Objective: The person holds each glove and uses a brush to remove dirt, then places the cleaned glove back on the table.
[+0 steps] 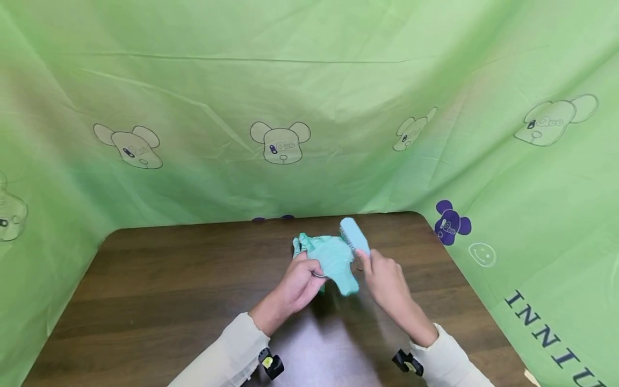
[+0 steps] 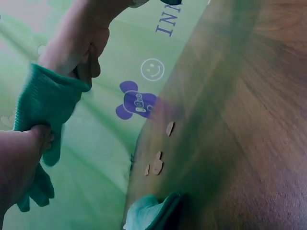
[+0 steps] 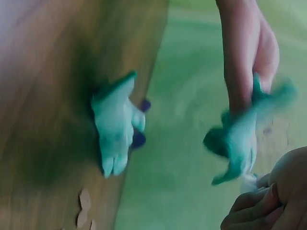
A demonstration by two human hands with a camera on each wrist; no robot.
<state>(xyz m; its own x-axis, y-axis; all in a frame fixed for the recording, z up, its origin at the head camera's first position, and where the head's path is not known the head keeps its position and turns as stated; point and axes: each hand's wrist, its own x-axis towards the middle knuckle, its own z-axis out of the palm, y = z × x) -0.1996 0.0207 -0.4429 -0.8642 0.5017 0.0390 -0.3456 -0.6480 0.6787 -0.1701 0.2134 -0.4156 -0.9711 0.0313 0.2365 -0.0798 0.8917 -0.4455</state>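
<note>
A green glove (image 1: pixel 333 255) hangs in my left hand (image 1: pixel 302 279), above the middle of the table. My left thumb presses on its near side while the fingers go behind it. Across from it, my right hand (image 1: pixel 387 279) grips a light blue brush (image 1: pixel 354 235), thumb along the handle, with the bristles facing the glove's edge. In the left wrist view the held glove (image 2: pixel 43 98) hides the brush head. A second green glove (image 3: pixel 112 124) lies on the table in the right wrist view.
Small flat brown pieces (image 2: pixel 157 165) lie on the wooden table (image 1: pixel 169 290) near its edge, close to the second glove. A green curtain (image 1: pixel 338 107) printed with bear heads rises behind the table and at its sides.
</note>
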